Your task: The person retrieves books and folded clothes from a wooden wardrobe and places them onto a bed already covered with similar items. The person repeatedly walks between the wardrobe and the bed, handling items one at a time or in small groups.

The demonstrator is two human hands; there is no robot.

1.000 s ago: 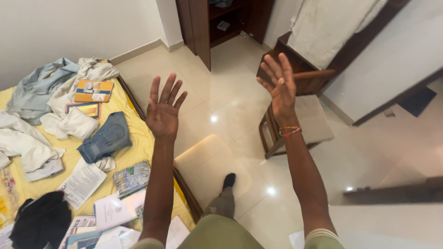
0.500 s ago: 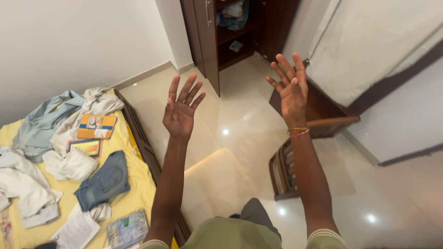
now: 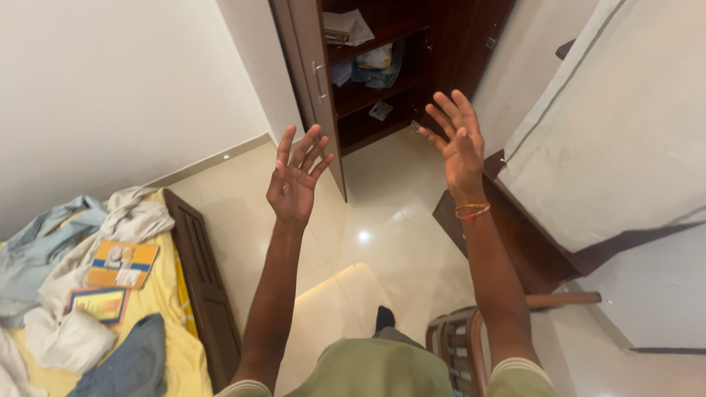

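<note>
both your hands are up in the air, empty, fingers spread wide, palms facing you. left hand (image 3: 296,180) sits in front of the open wardrobe door (image 3: 315,88), not touching it. right hand (image 3: 457,143) is a bit higher and further right, in front of the dark wardrobe (image 3: 412,66) opening, a thread bracelet (image 3: 471,212) on that wrist. nothing gripped by either one, they're well apart from each other.

wardrobe shelves far centre hold folded clothes (image 3: 371,66) and some papers (image 3: 346,26). below your hands it's glossy cream floor tile (image 3: 382,250). near right, a wooden chair (image 3: 460,345) just beside your right forearm. right side, a dark wooden table (image 3: 529,242) under a white cloth (image 3: 618,147). left side, a bed with yellow sheet (image 3: 187,353), wooden footboard (image 3: 206,287) along its edge, a heap of pale clothes (image 3: 66,250), two colourful books (image 3: 121,265) and a denim piece (image 3: 125,364) on it. your foot in a dark sock (image 3: 384,317) shows near centre.
</note>
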